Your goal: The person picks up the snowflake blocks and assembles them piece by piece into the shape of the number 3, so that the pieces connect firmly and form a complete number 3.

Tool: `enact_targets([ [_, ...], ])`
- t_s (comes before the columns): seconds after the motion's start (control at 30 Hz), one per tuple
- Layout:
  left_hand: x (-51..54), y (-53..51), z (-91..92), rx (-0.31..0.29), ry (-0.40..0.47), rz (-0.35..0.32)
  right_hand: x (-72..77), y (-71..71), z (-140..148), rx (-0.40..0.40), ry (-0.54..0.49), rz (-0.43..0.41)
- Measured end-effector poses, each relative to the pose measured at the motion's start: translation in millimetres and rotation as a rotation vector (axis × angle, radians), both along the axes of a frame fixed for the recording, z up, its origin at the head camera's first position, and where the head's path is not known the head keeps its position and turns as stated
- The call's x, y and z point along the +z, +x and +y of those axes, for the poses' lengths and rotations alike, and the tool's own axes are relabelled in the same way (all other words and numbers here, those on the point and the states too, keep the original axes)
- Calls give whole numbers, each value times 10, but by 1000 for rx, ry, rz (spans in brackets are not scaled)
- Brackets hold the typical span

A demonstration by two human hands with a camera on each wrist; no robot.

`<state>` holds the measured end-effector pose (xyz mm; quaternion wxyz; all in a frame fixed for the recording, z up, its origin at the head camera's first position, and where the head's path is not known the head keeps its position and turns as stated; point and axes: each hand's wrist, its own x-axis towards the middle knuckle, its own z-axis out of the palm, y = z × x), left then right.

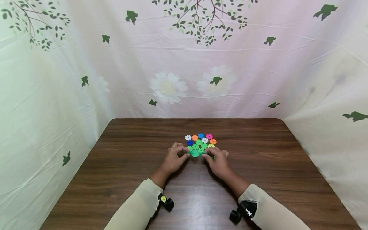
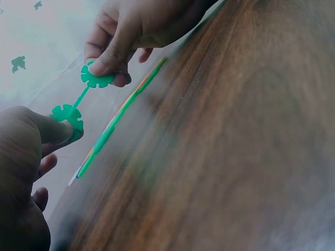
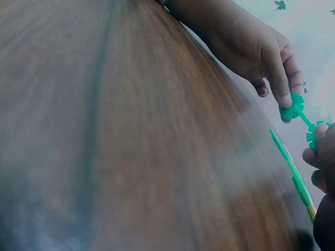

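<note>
In the head view, both hands are raised a little over the table, facing each other. My left hand pinches a green notched disc between thumb and fingers. My right hand pinches another green notched disc in the same way. Between them a third green disc, edge-on in the left wrist view, links the two into a short chain. Just beyond lies a flat patch of light green discs, several of them, touching or close together. Fingers hide part of the pieces.
Around the green patch lie loose discs: white, orange, blue, pink, dark blue and yellow. All rest on a brown wooden table. A printed curtain hangs behind and at the sides.
</note>
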<state>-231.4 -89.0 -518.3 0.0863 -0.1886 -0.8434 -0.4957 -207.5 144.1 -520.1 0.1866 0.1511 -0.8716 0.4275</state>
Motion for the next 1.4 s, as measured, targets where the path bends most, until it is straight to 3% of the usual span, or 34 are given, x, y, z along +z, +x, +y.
enact_targets([
  [0.3, -6, 17, -8, -21, 5, 21, -22, -5, 0, -20, 34, -3],
  [0.6, -18, 17, -15, -41, 6, 43, -26, 13, -1, 16, 41, 26],
  [0.97, 68, 53, 12, -100, -46, -14, -7, 19, -1, 19, 35, 115],
  [1.27, 73, 79, 34, -112, -56, 19, 41, 49, 17, 47, 20, 20],
  [1.4, 74, 77, 34, -116, -81, 36, 46, 42, 15, 51, 29, 17],
])
